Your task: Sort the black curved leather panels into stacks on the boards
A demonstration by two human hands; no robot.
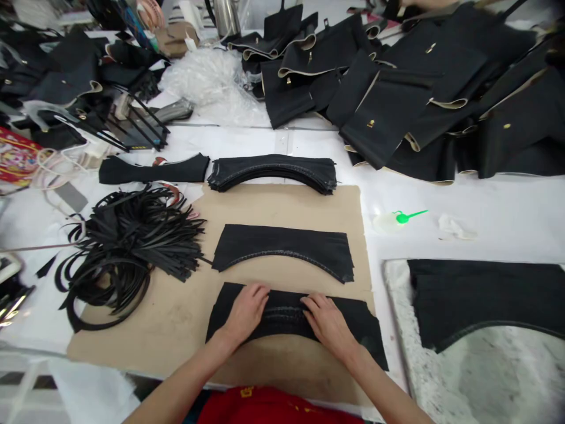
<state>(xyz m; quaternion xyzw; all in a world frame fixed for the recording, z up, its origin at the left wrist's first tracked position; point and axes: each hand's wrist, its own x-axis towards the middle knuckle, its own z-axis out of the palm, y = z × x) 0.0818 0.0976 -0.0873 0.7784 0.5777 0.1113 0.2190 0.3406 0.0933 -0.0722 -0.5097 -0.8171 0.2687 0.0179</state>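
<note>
At the near end of the brown sheet, the left hand and right hand rest loosely, not clenched, on a black arched piece, which gentle, even pressing should keep flat.

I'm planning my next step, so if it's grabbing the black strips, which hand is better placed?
Probably the left hand. The pile of black strips lies on its side, while the right hand is farther off. Both hands are on the nearest black piece.
</note>
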